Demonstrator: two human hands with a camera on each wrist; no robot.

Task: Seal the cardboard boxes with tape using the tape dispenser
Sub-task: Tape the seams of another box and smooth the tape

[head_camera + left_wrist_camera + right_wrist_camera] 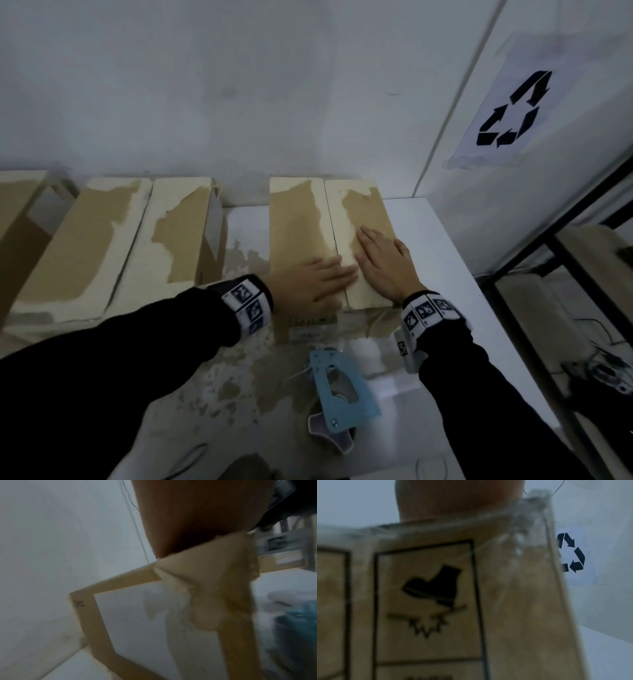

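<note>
From the head camera, I've got both hands flat on the cardboard box (329, 240) standing at the far right of the white table (442, 246), close to the wall. My left hand (308, 281) lies with straight fingers across the near end of the left flap, fingertips reaching the centre seam; my right hand (383, 260) is spread, palm down, on the right flap. Neither holds anything, they only press. The flaps meet in a thin dark line and look closed but untaped. The blue tape dispenser (339, 401) lies on the table near its front edge, just in front of the box, untouched. A second box (113, 246) sits to the left, its flaps also shut, and a third pokes in at the far left edge.

Left wrist view: blurred. I see my palm (197, 513) bearing on the box's upper corner (205, 574), with a pale panel on the side wall below.

Right wrist view: my palm (457, 497) sits on the top edge, above a printed boot pictogram (435, 586); old clear tape glints at the corner.

I judge the flaps stiff yet springy, so one hand should hold the seam while the other takes the dispenser by its handle. The scuffed, peeled top may grip tape poorly.
</note>
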